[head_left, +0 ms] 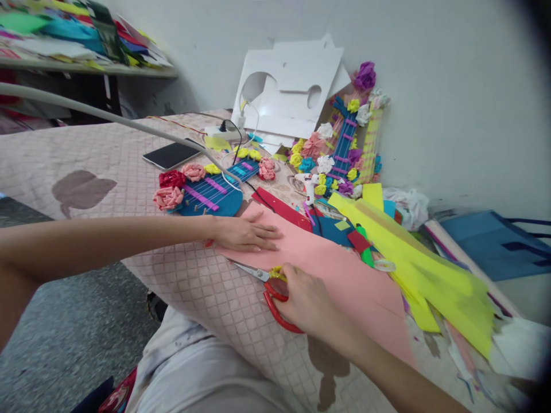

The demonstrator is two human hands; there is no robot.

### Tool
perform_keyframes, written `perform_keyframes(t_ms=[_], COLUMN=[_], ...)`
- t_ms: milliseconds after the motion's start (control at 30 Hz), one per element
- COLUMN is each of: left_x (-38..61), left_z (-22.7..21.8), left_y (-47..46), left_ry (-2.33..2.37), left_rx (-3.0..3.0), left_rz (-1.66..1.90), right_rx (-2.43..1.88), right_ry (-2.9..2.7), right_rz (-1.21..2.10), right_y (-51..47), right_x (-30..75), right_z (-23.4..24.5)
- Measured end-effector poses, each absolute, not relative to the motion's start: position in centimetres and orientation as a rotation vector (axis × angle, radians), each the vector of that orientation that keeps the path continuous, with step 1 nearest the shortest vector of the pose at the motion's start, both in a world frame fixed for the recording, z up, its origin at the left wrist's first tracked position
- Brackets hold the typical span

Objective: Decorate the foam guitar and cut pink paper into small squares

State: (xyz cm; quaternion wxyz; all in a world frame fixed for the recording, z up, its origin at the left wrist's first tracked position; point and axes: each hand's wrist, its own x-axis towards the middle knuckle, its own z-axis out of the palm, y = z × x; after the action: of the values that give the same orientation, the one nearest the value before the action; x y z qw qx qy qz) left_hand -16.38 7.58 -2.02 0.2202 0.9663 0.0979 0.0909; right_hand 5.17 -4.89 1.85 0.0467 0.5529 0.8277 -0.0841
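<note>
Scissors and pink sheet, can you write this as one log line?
left hand: flat on pink sheet | right hand: holding scissors

Hands: two, the left hand (247, 234) and the right hand (303, 295).
Scissors (261, 274), red-handled: one pair, centre.
Large pink sheet (344, 275): one.
Blue stringed instruments: two; one lying flat (232, 198), left of centre, one upright (343, 146), upper right of centre.
Rosettes at the flat one's left end: one red (172, 179), two pink (167, 198).
White glue gun (307, 183): one.
Dark-screened device (172, 154): one, left of centre.
Power strip (224, 135): one.
Blue bag (495, 246): one, right edge.
Tables: two; one cloth-covered (30, 152), one upper left (150, 72).
Yellow sheets (408, 252), right: several, overlapping, exact number not discernible.
</note>
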Motion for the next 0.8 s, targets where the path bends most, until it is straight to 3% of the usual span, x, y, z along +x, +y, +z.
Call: perform_keyframes(t_ms=[800], left_x=[-16.2], left_z=[-1.9], left_y=[7.5], left_ry=[0.323], left_rx=[2.571], left_rz=[0.304], right_rx=[1.624], right_ry=[2.578], right_rz=[-0.202], right_y=[-4.3], right_x=[4.1], right_z=[1.5])
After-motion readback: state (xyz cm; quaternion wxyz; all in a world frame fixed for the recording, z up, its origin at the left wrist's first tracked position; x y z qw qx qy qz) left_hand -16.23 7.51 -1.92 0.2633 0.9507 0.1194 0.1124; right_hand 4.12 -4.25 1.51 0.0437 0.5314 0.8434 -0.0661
